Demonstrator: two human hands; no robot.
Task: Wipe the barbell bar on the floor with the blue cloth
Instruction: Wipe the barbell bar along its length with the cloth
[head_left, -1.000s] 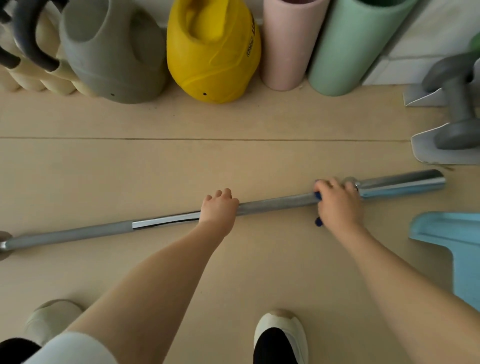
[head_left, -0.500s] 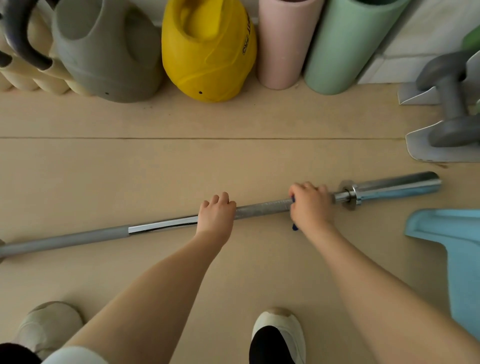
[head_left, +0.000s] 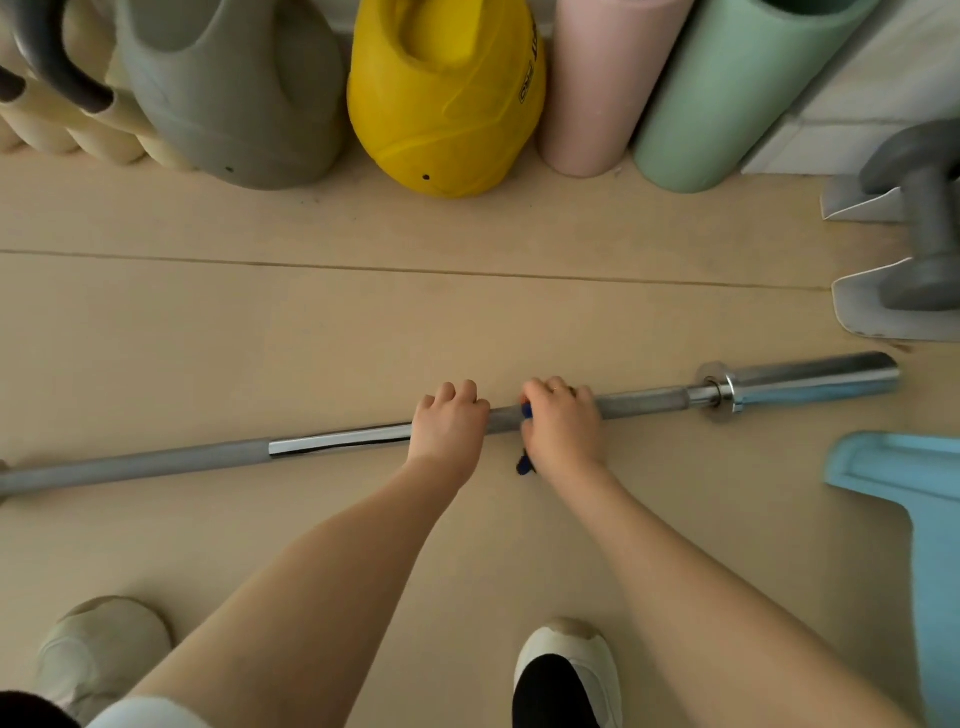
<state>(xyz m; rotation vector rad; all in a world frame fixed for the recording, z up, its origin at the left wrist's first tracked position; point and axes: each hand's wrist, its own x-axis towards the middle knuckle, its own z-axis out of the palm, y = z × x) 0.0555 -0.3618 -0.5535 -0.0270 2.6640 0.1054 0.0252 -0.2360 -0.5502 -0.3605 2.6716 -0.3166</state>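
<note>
Beige floor (head_left: 363, 322); long steel barbell bar (head_left: 337, 439) laid 9-to-3 o'clock. Left hand (head_left: 449, 426) closed on bar. Right hand (head_left: 563, 423) wrapped round bar over dark blue cloth (head_left: 525, 464), just beside at 3 o'clock. Wiping judged midway; both end stretches apparently left.

Grey kettlebell (head_left: 228, 98); yellow kettlebell (head_left: 441, 104); pink roller (head_left: 602, 83); green roller (head_left: 727, 93); grey dumbbell (head_left: 924, 228)

One barbell bar (head_left: 649, 402), two hands, two shoes, two foam rollers (pink and green), one yellow kettlebell (head_left: 441, 98).
</note>
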